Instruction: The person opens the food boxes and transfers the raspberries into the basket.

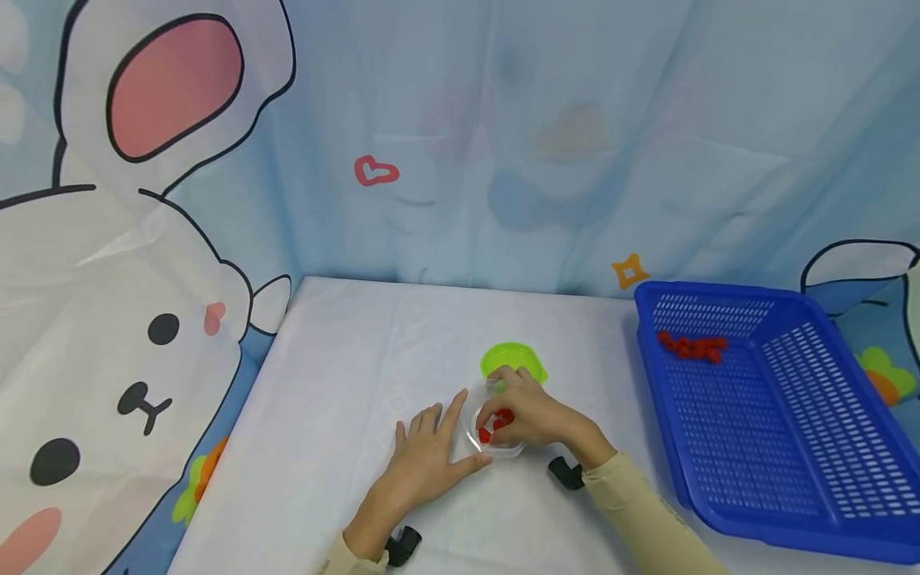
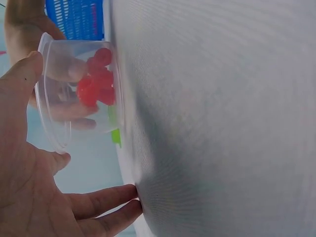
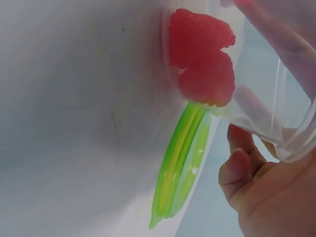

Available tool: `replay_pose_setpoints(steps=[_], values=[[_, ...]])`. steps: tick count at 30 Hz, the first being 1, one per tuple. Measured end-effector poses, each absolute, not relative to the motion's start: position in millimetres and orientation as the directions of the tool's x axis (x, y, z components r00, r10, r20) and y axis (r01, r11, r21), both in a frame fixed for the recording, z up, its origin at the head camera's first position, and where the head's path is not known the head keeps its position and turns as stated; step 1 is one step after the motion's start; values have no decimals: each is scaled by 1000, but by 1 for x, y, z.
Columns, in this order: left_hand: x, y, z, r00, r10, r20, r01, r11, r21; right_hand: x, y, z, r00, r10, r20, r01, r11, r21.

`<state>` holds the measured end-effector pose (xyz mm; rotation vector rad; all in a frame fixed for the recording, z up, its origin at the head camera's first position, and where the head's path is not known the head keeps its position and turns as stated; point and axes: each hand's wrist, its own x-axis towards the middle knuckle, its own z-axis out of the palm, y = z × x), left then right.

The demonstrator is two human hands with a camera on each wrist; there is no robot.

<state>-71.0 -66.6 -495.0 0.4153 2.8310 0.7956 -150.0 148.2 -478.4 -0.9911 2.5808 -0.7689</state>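
A clear plastic tub (image 1: 470, 399) stands on the white table with several red raspberries (image 3: 202, 59) in its bottom. My right hand (image 1: 528, 411) reaches into it from the right. Its thumb and a finger show through the wall in the left wrist view, on either side of one raspberry (image 2: 88, 91), and appear to pinch it. My left hand (image 1: 424, 455) is spread at the tub's left side, thumb and forefinger at the rim, other fingertips touching the table. Just behind the tub lies a lime green lid (image 1: 512, 357), partly hidden by my right hand.
On the right stands a large blue basket (image 1: 762, 447), with a cluster of red raspberries (image 1: 693, 348) at its far left. A printed curtain (image 1: 460, 200) hangs behind the white table (image 1: 359, 343). Black wrist mounts (image 1: 566, 473) sit at both wrists.
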Motion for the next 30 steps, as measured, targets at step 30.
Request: replay_pose_setpoints(steps=[30], values=[[-72,-65,-496,-949,303,-89,216,827,519,-137,191,-415,-883,-417,214,-434,557,-708]])
